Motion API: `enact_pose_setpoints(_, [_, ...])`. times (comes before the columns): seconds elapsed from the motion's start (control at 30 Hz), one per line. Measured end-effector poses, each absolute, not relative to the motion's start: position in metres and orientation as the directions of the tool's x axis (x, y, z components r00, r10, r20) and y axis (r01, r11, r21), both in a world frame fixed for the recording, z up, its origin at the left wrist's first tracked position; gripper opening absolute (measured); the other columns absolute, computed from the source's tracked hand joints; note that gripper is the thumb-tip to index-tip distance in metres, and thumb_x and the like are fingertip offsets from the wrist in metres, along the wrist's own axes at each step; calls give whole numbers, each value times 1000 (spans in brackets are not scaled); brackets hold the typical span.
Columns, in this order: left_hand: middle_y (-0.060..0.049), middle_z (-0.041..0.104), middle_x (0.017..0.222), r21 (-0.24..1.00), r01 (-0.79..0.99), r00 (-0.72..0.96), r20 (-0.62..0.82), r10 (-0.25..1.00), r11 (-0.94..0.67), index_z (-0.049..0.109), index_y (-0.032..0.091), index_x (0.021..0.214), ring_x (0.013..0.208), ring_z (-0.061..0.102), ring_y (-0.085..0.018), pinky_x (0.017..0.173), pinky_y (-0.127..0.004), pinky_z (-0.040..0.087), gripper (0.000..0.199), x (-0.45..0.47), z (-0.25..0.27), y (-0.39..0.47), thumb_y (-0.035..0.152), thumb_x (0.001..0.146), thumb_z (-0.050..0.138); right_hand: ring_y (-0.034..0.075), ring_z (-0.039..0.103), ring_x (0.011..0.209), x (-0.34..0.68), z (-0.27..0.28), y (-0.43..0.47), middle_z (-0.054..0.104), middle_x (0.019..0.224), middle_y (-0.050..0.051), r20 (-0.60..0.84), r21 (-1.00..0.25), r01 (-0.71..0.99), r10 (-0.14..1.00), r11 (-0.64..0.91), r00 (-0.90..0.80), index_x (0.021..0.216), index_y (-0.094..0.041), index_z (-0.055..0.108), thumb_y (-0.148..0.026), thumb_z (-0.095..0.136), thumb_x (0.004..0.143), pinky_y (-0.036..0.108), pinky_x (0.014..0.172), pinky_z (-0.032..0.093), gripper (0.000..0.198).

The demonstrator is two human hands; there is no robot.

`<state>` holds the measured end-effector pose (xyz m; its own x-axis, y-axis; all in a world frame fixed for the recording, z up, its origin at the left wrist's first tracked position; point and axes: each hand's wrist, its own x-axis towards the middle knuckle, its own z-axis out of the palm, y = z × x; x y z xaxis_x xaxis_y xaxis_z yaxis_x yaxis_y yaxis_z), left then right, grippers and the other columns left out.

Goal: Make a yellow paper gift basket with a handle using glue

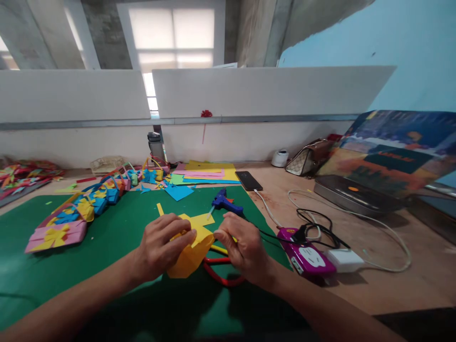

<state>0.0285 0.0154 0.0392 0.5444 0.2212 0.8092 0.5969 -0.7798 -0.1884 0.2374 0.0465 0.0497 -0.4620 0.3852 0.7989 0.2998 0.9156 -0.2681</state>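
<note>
A folded piece of yellow paper [185, 259] is held up over the green mat [124, 223]. My left hand [162, 244] is closed on its left side, thumb along the upper edge. At its right corner my right hand [244, 244] pinches the paper between thumb and bent fingers. Behind the hands, flat yellow paper pieces [204, 219] lie on the mat. Below and between the hands rest red-handled scissors [223, 281], partly hidden by my right hand. Just beyond that hand sits a blue glue gun [228, 204].
Small paper gift bags with bows [57, 236] line the left side. Coloured sheets [210, 171], a phone [249, 181] and a bottle [156, 146] stand farther back. At right are a purple power strip [306, 256], tangled cables [322, 225] and a dark case [352, 194].
</note>
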Motion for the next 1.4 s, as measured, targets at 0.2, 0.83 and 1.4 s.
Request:
enact_pose_setpoints(0.2, [-11, 63, 87, -370, 624, 653, 731, 198, -688, 55, 12, 105, 77, 56, -18, 66, -33, 43, 21, 19, 38, 10, 10, 86, 45, 12, 54, 63, 237, 47, 43, 57, 69, 1, 799, -365, 266, 447, 892, -403, 75, -19, 51, -17, 46, 88, 23, 61, 45, 14])
enact_pose_setpoints(0.83, [-7, 63, 78, -342, 706, 587, 773, 242, -620, 55, 14, 95, 63, 54, -14, 61, -29, 38, 14, 23, 36, 17, 10, 86, 44, 11, 56, 61, 234, 44, 43, 60, 66, 0, 721, -467, 208, 506, 860, -474, 72, -18, 58, -19, 54, 85, 22, 58, 45, 14])
enact_pose_setpoints(1.4, [-8, 62, 77, -362, 659, 653, 711, 262, -659, 53, 11, 98, 67, 52, -17, 61, -31, 37, 18, 35, 36, 7, 10, 89, 38, 15, 49, 68, 229, 40, 39, 52, 68, 3, 831, -99, 206, 195, 974, -521, 74, -17, 56, -6, 45, 82, 33, 66, 43, 17])
